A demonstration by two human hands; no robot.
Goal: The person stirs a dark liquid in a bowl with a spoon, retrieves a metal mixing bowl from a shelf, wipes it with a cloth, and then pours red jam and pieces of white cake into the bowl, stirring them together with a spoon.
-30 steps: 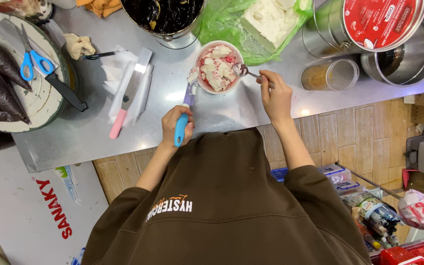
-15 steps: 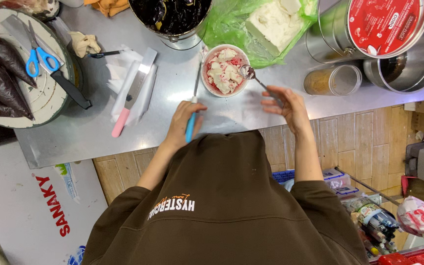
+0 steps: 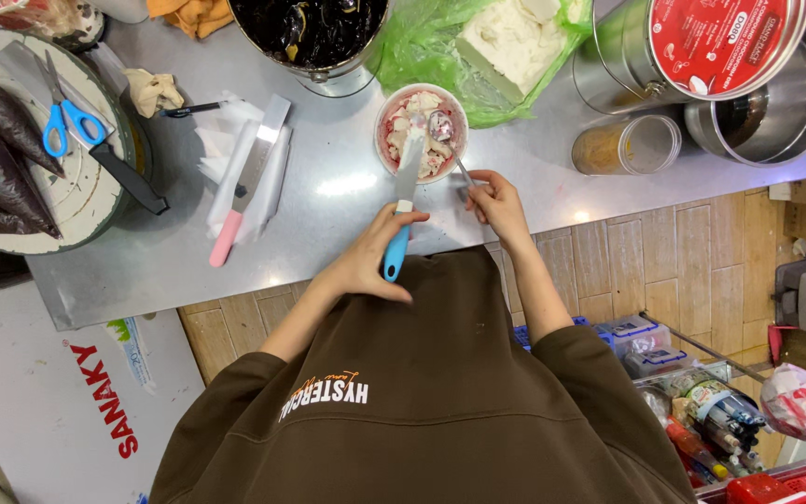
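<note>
The small round white bowl (image 3: 421, 132) of pink-and-white cream chunks sits on the steel counter (image 3: 347, 187) just beyond both hands, between them. The left hand (image 3: 366, 264) is clenched around the blue handle of a flat metal spatula (image 3: 403, 201), whose blade reaches forward and over the bowl's near rim onto the filling. The right hand (image 3: 494, 203) pinches the thin handle of a metal spoon (image 3: 447, 138), whose bowl rests in the chunks on the side nearest that hand. Beyond the bowl stand a large steel mixing bowl (image 3: 314, 37) of dark glossy pieces and a green plastic bag (image 3: 440, 47) holding a pale white block. Further out from the right hand are a clear plastic cup (image 3: 629, 146) with brownish contents, a red-lidded steel tin (image 3: 701, 47) and an empty steel pot (image 3: 776, 103). Out past the left hand lie a pink-handled spatula (image 3: 246, 182) on white paper and blue-handled scissors (image 3: 62, 117) on a round turntable (image 3: 76, 201). Half a second ago the blue spatula lay low beside the bowl; now its blade is inside, and the spoon has moved in from the rim.
</note>
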